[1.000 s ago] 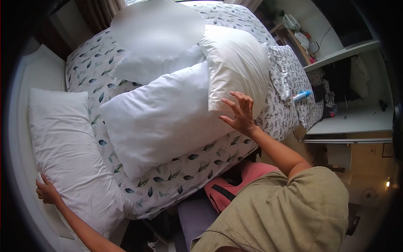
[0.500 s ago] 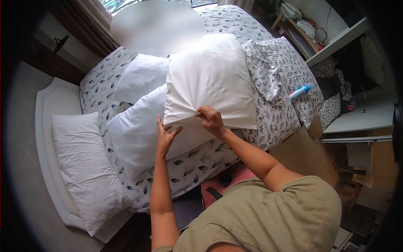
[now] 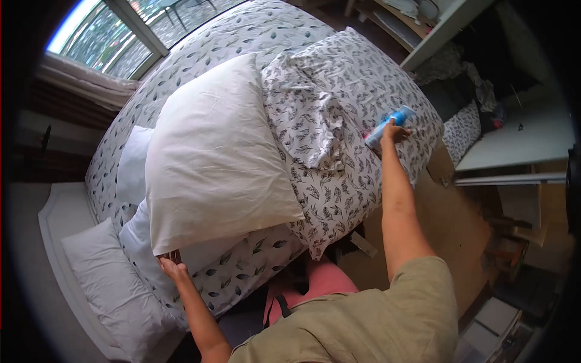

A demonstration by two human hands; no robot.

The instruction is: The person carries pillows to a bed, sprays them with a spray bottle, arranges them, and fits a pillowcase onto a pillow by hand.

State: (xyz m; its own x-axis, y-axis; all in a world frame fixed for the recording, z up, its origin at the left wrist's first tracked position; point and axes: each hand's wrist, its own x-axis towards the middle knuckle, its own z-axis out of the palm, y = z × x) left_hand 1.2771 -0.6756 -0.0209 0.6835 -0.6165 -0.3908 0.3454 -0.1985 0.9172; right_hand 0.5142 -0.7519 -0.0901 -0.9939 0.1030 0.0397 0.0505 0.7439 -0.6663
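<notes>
A large white pillow (image 3: 212,151) lies slanted across the bed, on top of other white pillows. My left hand (image 3: 174,267) is at its near left corner, fingers curled under the edge and partly hidden by the cloth. Far to the right, my right hand (image 3: 394,132) is closed around a blue bottle (image 3: 379,133), which lies on its side on leaf-print bedding (image 3: 363,78). Between the pillow and the bottle is a crumpled leaf-print cloth (image 3: 305,115).
Another white pillow (image 3: 109,278) rests by the white headboard (image 3: 57,212). The bed's sheet (image 3: 224,36) has a leaf pattern. A window (image 3: 130,42) and curtain (image 3: 85,78) are beyond it. On the right stands a white shelf unit (image 3: 514,145).
My right hand has left the pillow's edge and reached right to the bottle. My left hand has moved to the pillow's corner. The view has turned right, and the blurred oval is gone.
</notes>
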